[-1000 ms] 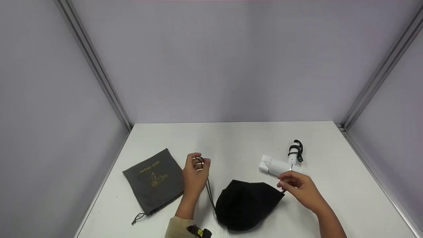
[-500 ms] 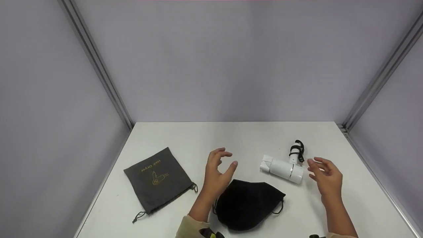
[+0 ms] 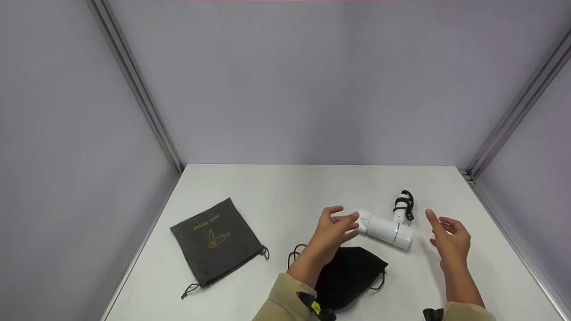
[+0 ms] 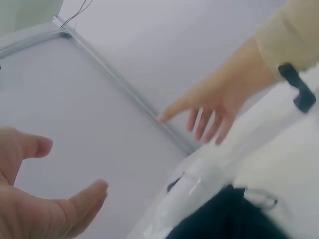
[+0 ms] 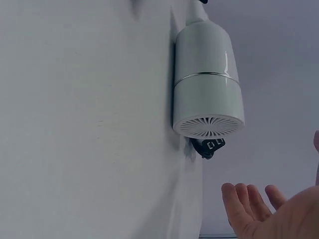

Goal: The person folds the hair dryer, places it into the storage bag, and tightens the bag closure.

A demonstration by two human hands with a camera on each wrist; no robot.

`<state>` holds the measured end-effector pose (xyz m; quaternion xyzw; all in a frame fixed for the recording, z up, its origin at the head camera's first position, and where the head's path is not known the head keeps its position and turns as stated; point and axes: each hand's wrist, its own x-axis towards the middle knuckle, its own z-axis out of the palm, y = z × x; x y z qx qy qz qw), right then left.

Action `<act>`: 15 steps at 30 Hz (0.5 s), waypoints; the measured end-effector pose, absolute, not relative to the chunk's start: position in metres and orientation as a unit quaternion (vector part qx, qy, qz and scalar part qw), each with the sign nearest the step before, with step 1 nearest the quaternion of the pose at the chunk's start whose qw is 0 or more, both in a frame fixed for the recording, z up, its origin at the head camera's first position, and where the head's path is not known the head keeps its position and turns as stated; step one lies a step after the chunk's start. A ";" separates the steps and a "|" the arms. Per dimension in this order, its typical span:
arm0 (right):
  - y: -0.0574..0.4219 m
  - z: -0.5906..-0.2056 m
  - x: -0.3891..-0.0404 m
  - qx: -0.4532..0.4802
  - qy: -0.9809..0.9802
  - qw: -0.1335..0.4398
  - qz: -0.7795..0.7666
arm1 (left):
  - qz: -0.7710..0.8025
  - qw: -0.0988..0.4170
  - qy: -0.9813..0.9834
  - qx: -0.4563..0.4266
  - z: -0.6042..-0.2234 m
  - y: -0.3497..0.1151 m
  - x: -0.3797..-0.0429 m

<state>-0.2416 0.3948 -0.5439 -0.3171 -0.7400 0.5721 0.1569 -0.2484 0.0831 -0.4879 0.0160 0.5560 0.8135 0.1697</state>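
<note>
A white hair dryer lies on the table with a black cord wrapped round its handle; the right wrist view shows its slotted round end. My left hand hovers by the nozzle end, thumb and fingers apart and holding nothing; whether it touches the nozzle I cannot tell. My right hand is held up to the right of the dryer, fingers spread, with nothing in it. Beneath my left forearm lies a black drawstring pouch, partly hidden, with cord loops at both sides.
A dark grey drawstring bag with gold "Hair Dryer" print and a dryer drawing lies flat at the left of the white table. Grey panels enclose the table at the back and both sides.
Both hands have let go of the black pouch's cords. My left hand has moved right, over the pouch towards the dryer's nozzle; my right hand has moved right, beside the dryer's other end.
</note>
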 end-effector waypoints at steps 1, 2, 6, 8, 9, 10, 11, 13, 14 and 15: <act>0.396 -0.545 -0.243 -0.319 -0.738 0.153 0.574 | 0.819 0.171 0.548 0.000 -0.488 0.090 -0.251; 0.397 -0.546 -0.245 -0.322 -0.736 0.150 0.576 | 0.823 0.168 0.542 -0.014 -0.488 0.096 -0.254; 0.399 -0.548 -0.249 -0.329 -0.731 0.133 0.583 | 0.836 0.150 0.522 -0.081 -0.493 0.113 -0.263; 0.401 -0.548 -0.251 -0.332 -0.730 0.123 0.585 | 0.836 0.149 0.518 -0.104 -0.496 0.120 -0.266; 0.402 -0.548 -0.252 -0.333 -0.730 0.119 0.585 | 0.833 0.151 0.520 -0.115 -0.497 0.123 -0.267; 0.403 -0.548 -0.253 -0.334 -0.731 0.115 0.584 | 0.830 0.156 0.521 -0.125 -0.499 0.126 -0.269; 0.405 -0.548 -0.255 -0.334 -0.732 0.112 0.583 | 0.828 0.161 0.520 -0.132 -0.500 0.129 -0.270; 0.407 -0.548 -0.257 -0.334 -0.732 0.103 0.585 | 0.824 0.170 0.520 -0.148 -0.504 0.135 -0.273; 0.407 -0.549 -0.258 -0.333 -0.733 0.099 0.585 | 0.821 0.174 0.520 -0.156 -0.505 0.137 -0.274; 0.408 -0.549 -0.259 -0.331 -0.731 0.096 0.589 | 0.819 0.178 0.522 -0.162 -0.508 0.140 -0.275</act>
